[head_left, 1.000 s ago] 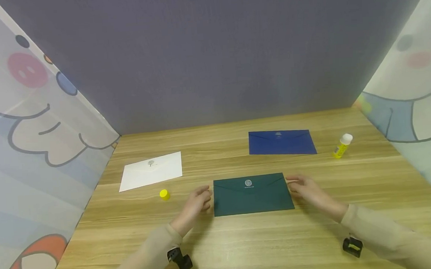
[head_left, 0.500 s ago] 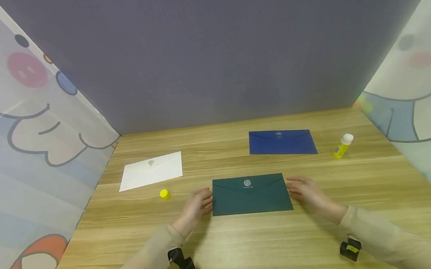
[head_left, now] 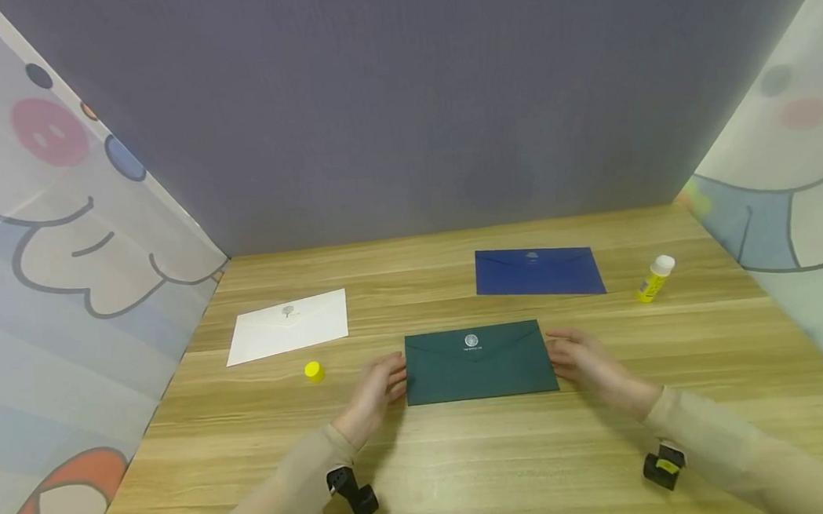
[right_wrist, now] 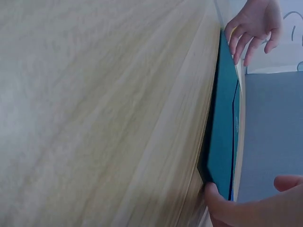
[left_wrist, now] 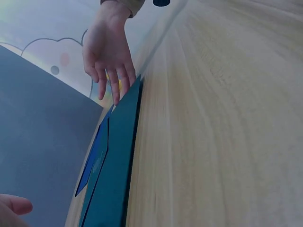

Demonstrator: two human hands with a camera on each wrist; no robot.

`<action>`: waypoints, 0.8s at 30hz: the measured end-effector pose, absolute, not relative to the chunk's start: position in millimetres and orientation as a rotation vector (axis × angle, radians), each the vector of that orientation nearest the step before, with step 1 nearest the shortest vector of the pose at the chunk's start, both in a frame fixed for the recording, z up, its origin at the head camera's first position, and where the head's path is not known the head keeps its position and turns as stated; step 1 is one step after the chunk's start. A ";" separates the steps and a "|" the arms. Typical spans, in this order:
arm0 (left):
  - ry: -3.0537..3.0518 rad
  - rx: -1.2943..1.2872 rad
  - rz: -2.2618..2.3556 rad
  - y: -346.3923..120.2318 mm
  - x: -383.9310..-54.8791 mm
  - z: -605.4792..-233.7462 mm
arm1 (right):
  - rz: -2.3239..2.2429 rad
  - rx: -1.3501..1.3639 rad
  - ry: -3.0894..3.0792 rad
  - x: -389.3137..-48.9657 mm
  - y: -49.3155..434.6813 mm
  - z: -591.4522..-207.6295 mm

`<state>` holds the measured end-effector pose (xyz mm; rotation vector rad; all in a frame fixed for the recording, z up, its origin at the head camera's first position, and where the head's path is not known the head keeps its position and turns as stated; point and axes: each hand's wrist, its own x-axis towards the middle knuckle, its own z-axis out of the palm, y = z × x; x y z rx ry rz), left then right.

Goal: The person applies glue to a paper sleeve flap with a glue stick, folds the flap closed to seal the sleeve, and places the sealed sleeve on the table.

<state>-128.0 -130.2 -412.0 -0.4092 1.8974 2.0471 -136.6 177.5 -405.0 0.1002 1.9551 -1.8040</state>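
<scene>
Lettering (head_left: 472, 349) on the green envelope (head_left: 482, 374) is too small to read, and the left wrist view crops the left grip (left_wrist: 13, 208).

Beige-sleeved left arm (head_left: 277, 492): reaches in from near left, angled toward far right | beige-sleeved right arm (head_left: 745, 450): reaches in from near right, angled toward far left | bare left hand (head_left: 374, 388), bare right hand (head_left: 592, 367): apart, palms facing each other, fingers extended, slightly bent and spread

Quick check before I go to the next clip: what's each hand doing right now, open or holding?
Left hand: open, fingers at the dark green envelope's left edge.
Right hand: open, fingers at its right edge.
</scene>
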 end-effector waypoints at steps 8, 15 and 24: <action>1.944 -0.446 2.076 -123.6 -143.1 -412.9 | -1.803 0.024 1.994 -148.6 174.7 -406.1; 2.173 -0.447 1.946 -122.1 -161.0 -410.7 | -1.637 -0.002 2.280 -165.8 163.8 -408.7; 2.455 -0.360 1.798 -123.1 -174.9 -408.0 | -1.660 0.069 2.336 -179.4 149.9 -409.7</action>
